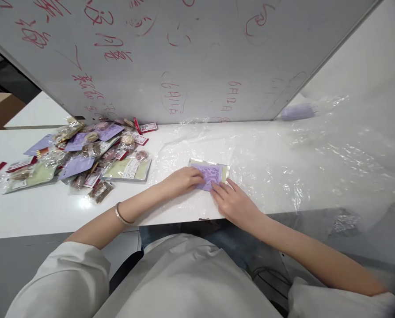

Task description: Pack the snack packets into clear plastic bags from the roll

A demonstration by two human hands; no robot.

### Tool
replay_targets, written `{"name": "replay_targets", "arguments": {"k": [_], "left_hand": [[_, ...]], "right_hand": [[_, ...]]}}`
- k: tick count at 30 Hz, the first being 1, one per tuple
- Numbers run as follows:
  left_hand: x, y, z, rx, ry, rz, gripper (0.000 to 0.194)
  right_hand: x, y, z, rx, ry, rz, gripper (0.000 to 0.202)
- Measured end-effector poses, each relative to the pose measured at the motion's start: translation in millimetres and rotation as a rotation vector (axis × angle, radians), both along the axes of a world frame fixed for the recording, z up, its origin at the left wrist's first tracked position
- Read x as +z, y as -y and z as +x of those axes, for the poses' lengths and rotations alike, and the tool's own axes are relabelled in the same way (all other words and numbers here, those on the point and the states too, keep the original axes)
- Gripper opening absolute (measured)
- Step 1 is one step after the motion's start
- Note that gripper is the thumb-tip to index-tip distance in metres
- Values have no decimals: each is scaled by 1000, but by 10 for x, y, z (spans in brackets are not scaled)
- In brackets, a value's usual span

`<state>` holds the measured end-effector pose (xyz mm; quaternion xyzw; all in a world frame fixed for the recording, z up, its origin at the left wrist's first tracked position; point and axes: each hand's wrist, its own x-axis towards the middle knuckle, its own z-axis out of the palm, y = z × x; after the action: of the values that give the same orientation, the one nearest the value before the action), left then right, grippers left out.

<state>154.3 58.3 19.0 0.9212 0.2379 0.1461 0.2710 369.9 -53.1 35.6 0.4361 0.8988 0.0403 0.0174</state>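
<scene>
In front of me a small purple printed packet [209, 176] lies on a larger pale green packet [224, 173] with silvery edges. Both rest on a clear plastic sheet [171, 154] spread over the white table. My left hand [186, 179] grips the left side of the purple packet, its fingers close together and bent over the edge. Spread fingers of my right hand [233, 201] lie on the lower right part of the packets. What the thumbs touch underneath is hidden.
A loose heap of small snack packets [91, 150], purple, green and clear with red labels, covers the left of the table. A whiteboard [197, 66] with red writing stands behind. Crumpled clear plastic [317, 154] drapes over the right side, with a purple bundle [298, 112] under it.
</scene>
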Motion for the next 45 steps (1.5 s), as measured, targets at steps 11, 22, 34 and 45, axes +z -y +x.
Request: {"name": "replay_targets", "arguments": {"k": [11,22,34,45], "left_hand": [[276,281,-55,-120,-296,-2,50],[647,-427,33,6,-461,-253,23],[341,-527,90,7,-426,-40,70],[109,-495,-160,-47,-330,92,41]], "right_hand": [[331,-527,495,-478,-556,-733,22],[529,-752,712,-604,-442,-866,24],[540,-446,477,-494,-348,-531,48],[368,-731,794,-601,-543,-338,20]]}}
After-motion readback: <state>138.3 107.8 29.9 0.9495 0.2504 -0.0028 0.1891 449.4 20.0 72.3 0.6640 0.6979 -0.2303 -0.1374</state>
